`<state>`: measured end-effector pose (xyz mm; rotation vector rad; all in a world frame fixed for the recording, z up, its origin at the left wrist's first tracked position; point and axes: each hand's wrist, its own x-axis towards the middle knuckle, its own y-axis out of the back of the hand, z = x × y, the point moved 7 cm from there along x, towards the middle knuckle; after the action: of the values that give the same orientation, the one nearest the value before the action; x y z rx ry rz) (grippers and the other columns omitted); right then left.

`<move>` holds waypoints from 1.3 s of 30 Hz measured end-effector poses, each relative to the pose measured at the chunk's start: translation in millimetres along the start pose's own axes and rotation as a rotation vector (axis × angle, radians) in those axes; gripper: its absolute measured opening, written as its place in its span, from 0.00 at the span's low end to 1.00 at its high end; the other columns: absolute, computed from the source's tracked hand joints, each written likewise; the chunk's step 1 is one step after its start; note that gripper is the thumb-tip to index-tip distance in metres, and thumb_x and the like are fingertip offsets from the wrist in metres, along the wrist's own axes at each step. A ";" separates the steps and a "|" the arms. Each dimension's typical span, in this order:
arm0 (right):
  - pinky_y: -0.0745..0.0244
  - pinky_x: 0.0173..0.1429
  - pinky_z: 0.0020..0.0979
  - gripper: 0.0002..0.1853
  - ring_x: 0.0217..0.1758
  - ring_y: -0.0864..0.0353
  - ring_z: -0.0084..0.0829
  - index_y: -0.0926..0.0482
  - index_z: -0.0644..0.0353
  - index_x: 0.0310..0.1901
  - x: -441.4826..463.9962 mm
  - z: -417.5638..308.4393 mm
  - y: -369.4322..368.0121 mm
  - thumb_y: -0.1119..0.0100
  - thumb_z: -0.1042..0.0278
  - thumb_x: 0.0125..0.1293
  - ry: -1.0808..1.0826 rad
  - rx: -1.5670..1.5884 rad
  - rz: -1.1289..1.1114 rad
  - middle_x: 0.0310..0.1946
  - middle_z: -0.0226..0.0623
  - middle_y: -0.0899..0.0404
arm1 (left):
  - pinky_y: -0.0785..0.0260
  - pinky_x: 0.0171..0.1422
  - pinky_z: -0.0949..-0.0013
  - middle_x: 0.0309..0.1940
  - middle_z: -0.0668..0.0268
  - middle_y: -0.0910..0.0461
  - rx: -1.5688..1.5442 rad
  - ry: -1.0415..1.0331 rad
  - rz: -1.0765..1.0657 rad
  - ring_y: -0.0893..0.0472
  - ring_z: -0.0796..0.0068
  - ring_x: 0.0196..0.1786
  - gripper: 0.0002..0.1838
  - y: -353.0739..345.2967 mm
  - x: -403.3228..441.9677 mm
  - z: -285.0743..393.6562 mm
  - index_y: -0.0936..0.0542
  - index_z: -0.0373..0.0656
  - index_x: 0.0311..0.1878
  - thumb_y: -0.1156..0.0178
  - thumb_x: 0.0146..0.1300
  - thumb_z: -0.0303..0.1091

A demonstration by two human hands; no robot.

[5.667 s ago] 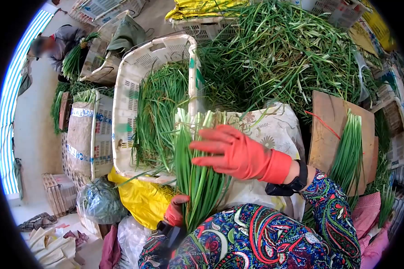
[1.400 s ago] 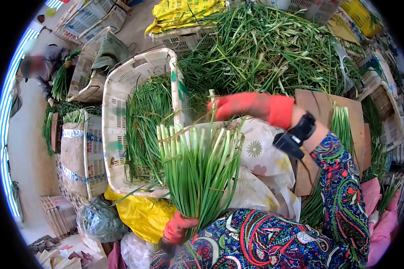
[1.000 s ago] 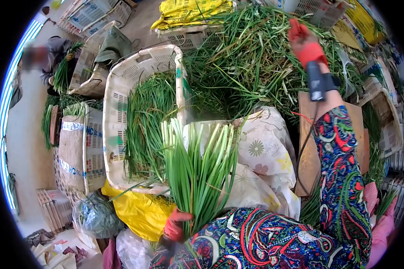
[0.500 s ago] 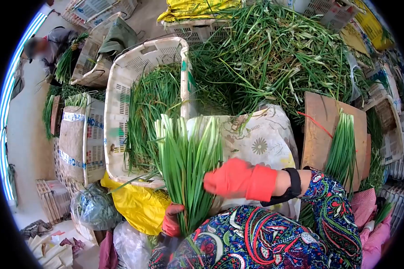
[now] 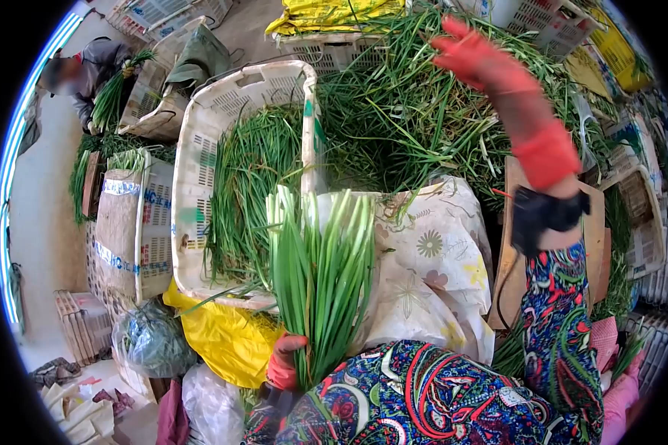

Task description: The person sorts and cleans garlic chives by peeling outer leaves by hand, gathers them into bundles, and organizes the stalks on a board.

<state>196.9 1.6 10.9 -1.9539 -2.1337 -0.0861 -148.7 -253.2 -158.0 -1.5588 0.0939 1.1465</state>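
Note:
My left hand (image 5: 285,362), in a red glove, is closed round the lower part of a bunch of garlic chives (image 5: 323,289). The bunch stands nearly upright, pale stalk ends up, green leaves towards my lap. My right hand (image 5: 469,58), also red-gloved and smeared by motion, is stretched out above the large heap of loose greens (image 5: 393,111). Its fingers look apart, with nothing visible in them. Below it, a patterned cloth (image 5: 430,259) covers my lap area. A white plastic crate (image 5: 182,185) with loose chives (image 5: 256,178) stands just beyond the bunch, left of centre.
On the right is a brown board (image 5: 508,274), partly behind my arm. Yellow plastic (image 5: 223,337) and a clear bag of greens (image 5: 152,341) lie at the left. Another person (image 5: 104,63) holds chives at the far left, near stacked crates (image 5: 156,230).
My right hand has swung from beside the bunch up and away to the right, over the heap. The left hand keeps its hold on the bunch, which has shifted slightly right.

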 end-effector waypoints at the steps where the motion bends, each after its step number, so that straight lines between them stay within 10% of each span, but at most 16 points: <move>1: 0.34 0.58 0.31 0.35 0.54 0.30 0.30 0.46 0.63 0.63 0.1 44.8 4.7 0.41 0.61 0.58 -0.102 -0.263 0.038 0.61 0.45 0.40 | 0.34 0.58 0.54 0.49 0.50 0.26 0.035 -0.016 0.015 0.25 0.53 0.50 0.32 -0.9 -1.0 1.4 0.34 0.33 0.56 0.41 0.44 0.29; 2: 0.38 0.62 0.34 0.43 0.59 0.33 0.32 0.53 0.62 0.66 -0.6 89.7 9.4 0.39 0.56 0.56 -0.213 -0.522 0.050 0.63 0.45 0.43 | 0.33 0.57 0.55 0.48 0.50 0.26 0.075 -0.035 0.050 0.24 0.54 0.49 0.32 -1.3 -1.4 2.4 0.33 0.33 0.56 0.41 0.42 0.28; 6: 0.38 0.59 0.30 0.38 0.53 0.31 0.25 0.44 0.63 0.63 -76.7 183.7 -68.9 0.37 0.63 0.53 -0.762 0.024 -0.457 0.53 0.35 0.30 | 0.33 0.56 0.58 0.46 0.52 0.24 0.245 -0.025 0.017 0.24 0.55 0.47 0.32 -1.3 -0.7 4.0 0.32 0.34 0.55 0.42 0.40 0.25; 15: 0.32 0.45 0.24 0.17 0.40 0.25 0.19 0.23 0.60 0.44 -93.2 145.8 -99.9 0.36 0.66 0.51 -0.857 -0.107 -0.820 0.37 0.30 0.21 | 0.29 0.49 0.66 0.40 0.57 0.21 0.483 -0.056 0.065 0.21 0.64 0.42 0.28 11.9 2.4 5.5 0.28 0.35 0.51 0.39 0.40 0.27; 29: 0.27 0.37 0.24 0.07 0.30 0.22 0.24 0.21 0.65 0.32 -53.7 105.9 -60.3 0.42 0.71 0.53 -0.533 -0.035 -0.479 0.29 0.35 0.21 | 0.32 0.53 0.65 0.43 0.55 0.22 0.672 0.016 -0.058 0.22 0.63 0.46 0.28 -33.9 6.9 2.2 0.31 0.33 0.53 0.40 0.44 0.25; 33: 0.26 0.46 0.30 0.15 0.39 0.21 0.30 0.23 0.62 0.44 -13.5 92.2 54.1 0.45 0.66 0.56 -0.376 0.254 0.181 0.36 0.38 0.21 | 0.28 0.50 0.62 0.42 0.52 0.22 0.610 -0.032 -0.012 0.21 0.60 0.44 0.25 -1.9 7.4 2.9 0.28 0.32 0.49 0.39 0.44 0.26; 36: 0.35 0.60 0.35 0.23 0.57 0.31 0.39 0.31 0.54 0.56 -32.1 100.4 59.7 0.47 0.71 0.56 -0.262 -1.756 -0.056 0.58 0.43 0.34 | 0.29 0.52 0.56 0.46 0.47 0.25 0.380 -0.063 0.002 0.23 0.52 0.47 0.32 -6.2 2.4 5.2 0.33 0.32 0.55 0.41 0.44 0.33; 37: 0.40 0.62 0.30 0.23 0.62 0.36 0.36 0.32 0.54 0.57 -37.4 105.1 59.9 0.48 0.71 0.57 0.090 -1.580 0.034 0.60 0.43 0.37 | 0.29 0.53 0.57 0.46 0.49 0.25 0.332 -0.055 -0.004 0.23 0.54 0.47 0.31 -11.7 4.6 5.3 0.33 0.32 0.55 0.42 0.44 0.31; 39: 0.37 0.59 0.26 0.19 0.58 0.32 0.27 0.30 0.60 0.55 -51.2 78.3 1.9 0.50 0.71 0.60 -0.303 -0.546 -0.053 0.57 0.39 0.32 | 0.30 0.54 0.60 0.47 0.52 0.25 0.226 -0.035 0.009 0.23 0.58 0.46 0.31 -16.8 3.1 3.8 0.33 0.33 0.55 0.43 0.43 0.27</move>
<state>191.5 -31.8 -76.3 -2.3216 -2.5635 -0.4536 -139.2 -242.7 -147.7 -1.3391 0.2001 1.1291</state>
